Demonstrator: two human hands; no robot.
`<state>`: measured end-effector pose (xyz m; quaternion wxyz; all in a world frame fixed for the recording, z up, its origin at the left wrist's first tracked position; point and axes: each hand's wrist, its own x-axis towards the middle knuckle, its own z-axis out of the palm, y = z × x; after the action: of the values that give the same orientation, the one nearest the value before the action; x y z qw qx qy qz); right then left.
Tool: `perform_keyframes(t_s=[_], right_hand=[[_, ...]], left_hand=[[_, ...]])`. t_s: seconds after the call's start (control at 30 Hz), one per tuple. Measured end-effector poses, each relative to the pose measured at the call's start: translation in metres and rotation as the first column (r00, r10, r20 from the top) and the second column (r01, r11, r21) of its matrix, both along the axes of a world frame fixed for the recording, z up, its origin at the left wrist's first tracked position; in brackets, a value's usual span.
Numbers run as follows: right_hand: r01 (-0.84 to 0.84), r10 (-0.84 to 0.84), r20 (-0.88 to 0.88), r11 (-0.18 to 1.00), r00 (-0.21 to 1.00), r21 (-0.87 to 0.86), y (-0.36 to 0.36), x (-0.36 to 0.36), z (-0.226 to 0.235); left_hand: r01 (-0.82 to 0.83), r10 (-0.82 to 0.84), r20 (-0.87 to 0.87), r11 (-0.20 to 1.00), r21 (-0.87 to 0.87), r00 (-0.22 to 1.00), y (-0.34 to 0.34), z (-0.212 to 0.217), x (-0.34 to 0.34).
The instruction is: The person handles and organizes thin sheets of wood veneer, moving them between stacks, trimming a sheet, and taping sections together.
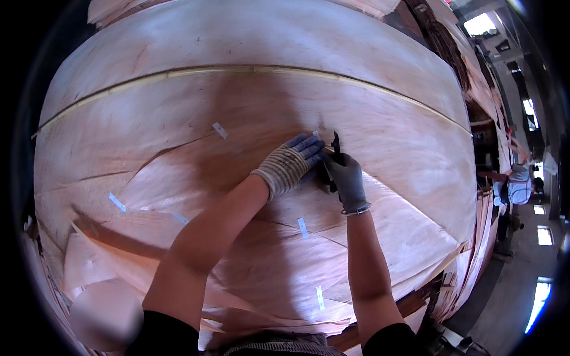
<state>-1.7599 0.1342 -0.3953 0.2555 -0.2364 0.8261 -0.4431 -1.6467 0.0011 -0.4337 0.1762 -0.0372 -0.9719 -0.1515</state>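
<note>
A broad pinkish wood veneer sheet lies in front of me, with torn and overlapping pieces in its nearer half. My left hand, in a striped glove with blue-grey fingers, rests flat on the veneer with its fingers stretched toward the upper right. Just right of its fingertips, my right hand, in a dark grey glove, is closed around a black hand tool. The tool's narrow end points away from me; its exact kind is unclear. A small white tape strip shows at my left fingertips.
Other white tape strips, such as one at the left and one near me, stick to the veneer. A long thin bamboo strip crosses the far part. Veneer edges stack at the right; beyond, a person is in the background.
</note>
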Motion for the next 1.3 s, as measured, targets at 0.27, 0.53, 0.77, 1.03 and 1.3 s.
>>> perform_keyframes(t_s=[0.27,0.53,0.77,1.03,1.3], right_hand=[[-0.004,0.173,-0.481,0.943,0.859,0.331,0.015,-0.038,0.021],[-0.147,0.069,0.454,0.979,0.888,0.138,0.045,0.061,0.059],[-0.28,0.191,0.571,0.957,0.798,0.071,-0.036,0.192,0.048],[-0.345,0.218,0.539,0.928,0.814,0.144,-0.052,0.21,0.024],[-0.565,0.633,-0.68,0.735,0.371,0.375,-0.048,0.193,-0.017]], left_hand=[[-0.023,0.028,0.118,0.999,-0.04,0.993,0.011,0.014,-0.006],[-0.594,0.605,0.041,0.763,0.256,0.795,-0.056,0.041,0.198],[-0.586,0.569,0.261,0.81,-0.014,0.78,-0.002,0.049,0.265],[-0.403,0.399,0.248,0.915,-0.035,0.883,0.012,0.036,0.266],[-0.389,0.427,0.209,0.899,-0.202,0.88,0.027,0.028,0.249]])
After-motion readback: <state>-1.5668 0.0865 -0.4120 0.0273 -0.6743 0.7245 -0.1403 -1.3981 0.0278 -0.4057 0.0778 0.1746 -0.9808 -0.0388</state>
